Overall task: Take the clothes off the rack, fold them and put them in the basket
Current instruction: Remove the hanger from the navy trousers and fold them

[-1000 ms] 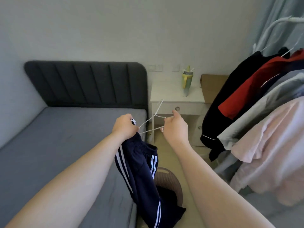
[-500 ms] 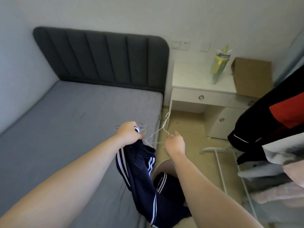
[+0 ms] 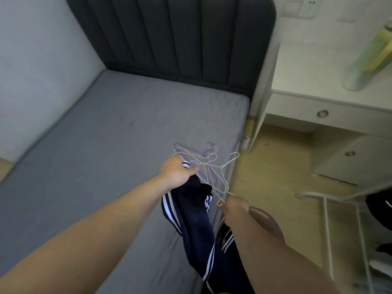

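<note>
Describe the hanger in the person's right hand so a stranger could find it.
Look at the grey bed, near its floor-side edge, where wire hangers lie tangled. One white hanger slants over that edge; only it is pinched by the right hand.

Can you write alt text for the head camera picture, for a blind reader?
A person's left hand grips a navy striped garment over a grey bed, while the right hand pinches a wire hanger beside more hangers lying on it. A brown basket sits on the floor.
</note>
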Tool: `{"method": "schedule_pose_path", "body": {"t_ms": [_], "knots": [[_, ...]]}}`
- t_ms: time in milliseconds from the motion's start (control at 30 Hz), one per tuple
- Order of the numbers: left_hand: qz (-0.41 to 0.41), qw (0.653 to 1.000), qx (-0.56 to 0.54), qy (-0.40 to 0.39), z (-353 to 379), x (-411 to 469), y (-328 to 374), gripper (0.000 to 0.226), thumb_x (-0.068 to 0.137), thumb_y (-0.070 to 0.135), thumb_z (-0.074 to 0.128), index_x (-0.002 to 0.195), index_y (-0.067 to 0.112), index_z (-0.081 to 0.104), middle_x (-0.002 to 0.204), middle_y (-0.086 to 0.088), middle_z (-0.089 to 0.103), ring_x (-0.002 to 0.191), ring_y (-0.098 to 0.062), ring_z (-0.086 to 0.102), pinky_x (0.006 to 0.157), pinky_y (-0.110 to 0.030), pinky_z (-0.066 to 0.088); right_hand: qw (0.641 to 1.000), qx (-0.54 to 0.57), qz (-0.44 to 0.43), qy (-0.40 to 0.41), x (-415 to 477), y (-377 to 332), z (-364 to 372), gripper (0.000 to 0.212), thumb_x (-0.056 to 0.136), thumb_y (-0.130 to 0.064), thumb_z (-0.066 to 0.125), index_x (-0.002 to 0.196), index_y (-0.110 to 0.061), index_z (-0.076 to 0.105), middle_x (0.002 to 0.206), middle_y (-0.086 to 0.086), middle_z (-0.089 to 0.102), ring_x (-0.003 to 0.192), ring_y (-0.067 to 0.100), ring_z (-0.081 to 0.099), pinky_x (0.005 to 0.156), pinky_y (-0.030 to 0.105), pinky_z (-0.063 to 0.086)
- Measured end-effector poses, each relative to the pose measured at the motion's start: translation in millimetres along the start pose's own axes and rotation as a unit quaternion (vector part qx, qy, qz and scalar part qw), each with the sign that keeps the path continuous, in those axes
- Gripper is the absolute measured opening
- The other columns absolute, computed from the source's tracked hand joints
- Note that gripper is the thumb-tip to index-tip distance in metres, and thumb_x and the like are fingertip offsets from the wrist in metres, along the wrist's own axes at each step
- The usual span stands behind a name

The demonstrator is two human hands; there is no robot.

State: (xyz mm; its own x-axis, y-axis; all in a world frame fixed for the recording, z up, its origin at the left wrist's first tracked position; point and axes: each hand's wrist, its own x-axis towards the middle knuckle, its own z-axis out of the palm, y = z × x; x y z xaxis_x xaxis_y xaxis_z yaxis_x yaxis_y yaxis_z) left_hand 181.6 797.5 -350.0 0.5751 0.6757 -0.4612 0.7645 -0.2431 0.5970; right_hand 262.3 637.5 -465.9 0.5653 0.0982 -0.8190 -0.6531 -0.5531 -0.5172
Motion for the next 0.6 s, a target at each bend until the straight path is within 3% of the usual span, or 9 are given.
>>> {"method": "schedule_pose_path", "body": {"t_ms": [67,167,267,333,400,467,500,533,600], "knots": [[-0.004,1.000,-0.002,-0.009,6,20,-2,0.033,0.088,0.038,0.070,0.075,0.023,0.044,0.074,0.008,0.051,0.066,-0.008,0.048,0.055,-0.024,0.034,0.987,-0.159,-0.035,0.008,23,1,5,0.038,0.104,-0.034,0.047,0.135,-0.013,0.054,0.137,0.008,0.060,0.116,0.021,0.062,0.097,0.026,0.046],[-0.011,1.000,0.004,-0.013,18,50,-8,0.034,0.087,0.034,0.071,0.072,0.023,0.043,0.070,0.008,0.048,0.064,-0.007,0.047,0.054,-0.023,0.032,0.964,-0.266,-0.028,-0.003,62,5,16,0.044,0.105,-0.042,0.044,0.138,-0.015,0.049,0.140,0.007,0.057,0.129,0.024,0.055,0.097,0.026,0.044],[-0.021,1.000,-0.006,-0.017,29,74,-17,0.036,0.085,0.037,0.072,0.074,0.019,0.043,0.071,0.005,0.048,0.064,-0.011,0.047,0.055,-0.026,0.034,0.965,-0.259,-0.042,0.008,94,8,29,0.044,0.106,-0.040,0.043,0.140,-0.012,0.048,0.142,0.008,0.056,0.127,0.023,0.056,0.094,0.026,0.045],[-0.034,0.999,-0.011,-0.019,34,87,-21,0.038,0.086,0.038,0.072,0.075,0.017,0.042,0.072,0.004,0.047,0.064,-0.012,0.047,0.055,-0.027,0.033,0.977,-0.213,-0.009,-0.033,109,6,43,0.046,0.108,-0.031,0.041,0.149,-0.008,0.039,0.142,0.002,0.054,0.107,0.017,0.065,0.084,0.021,0.050],[-0.046,0.999,-0.015,-0.023,39,99,-27,0.037,0.087,0.035,0.071,0.074,0.020,0.040,0.071,0.006,0.047,0.065,-0.011,0.048,0.053,-0.023,0.033,0.956,-0.286,-0.013,-0.055,134,4,57,0.045,0.109,-0.021,0.038,0.153,-0.024,0.029,0.139,-0.003,0.051,0.087,0.010,0.066,0.081,0.020,0.056],[-0.054,0.998,-0.018,-0.034,40,104,-30,0.034,0.088,0.030,0.071,0.071,0.024,0.042,0.070,0.010,0.048,0.065,-0.009,0.049,0.050,-0.016,0.033,0.917,-0.372,-0.124,-0.072,162,6,66,0.048,0.107,-0.026,0.039,0.154,-0.023,0.034,0.138,0.004,0.054,0.108,0.019,0.063,0.099,0.029,0.051],[-0.055,0.997,-0.020,-0.042,40,108,-32,0.033,0.088,0.027,0.072,0.070,0.025,0.044,0.069,0.012,0.049,0.064,-0.007,0.050,0.049,-0.013,0.033,0.907,-0.396,-0.121,-0.078,179,8,72,0.051,0.104,-0.029,0.043,0.154,-0.025,0.034,0.133,0.010,0.058,0.110,0.026,0.062,0.101,0.035,0.050],[-0.057,0.997,-0.021,-0.054,39,109,-33,0.033,0.088,0.024,0.072,0.069,0.025,0.045,0.067,0.013,0.050,0.062,-0.005,0.050,0.046,-0.010,0.034,0.924,-0.357,-0.111,-0.084,171,0,71,0.055,0.102,-0.033,0.047,0.154,-0.026,0.033,0.126,0.013,0.060,0.103,0.029,0.063,0.097,0.038,0.051],[-0.058,0.995,-0.026,-0.078,34,109,-32,0.034,0.087,0.018,0.073,0.066,0.026,0.048,0.064,0.015,0.050,0.057,0.002,0.048,0.042,-0.007,0.034,0.914,-0.380,-0.133,-0.058,176,2,72,0.061,0.101,-0.034,0.050,0.155,-0.012,0.030,0.134,0.017,0.055,0.105,0.031,0.060,0.095,0.038,0.050]]}}
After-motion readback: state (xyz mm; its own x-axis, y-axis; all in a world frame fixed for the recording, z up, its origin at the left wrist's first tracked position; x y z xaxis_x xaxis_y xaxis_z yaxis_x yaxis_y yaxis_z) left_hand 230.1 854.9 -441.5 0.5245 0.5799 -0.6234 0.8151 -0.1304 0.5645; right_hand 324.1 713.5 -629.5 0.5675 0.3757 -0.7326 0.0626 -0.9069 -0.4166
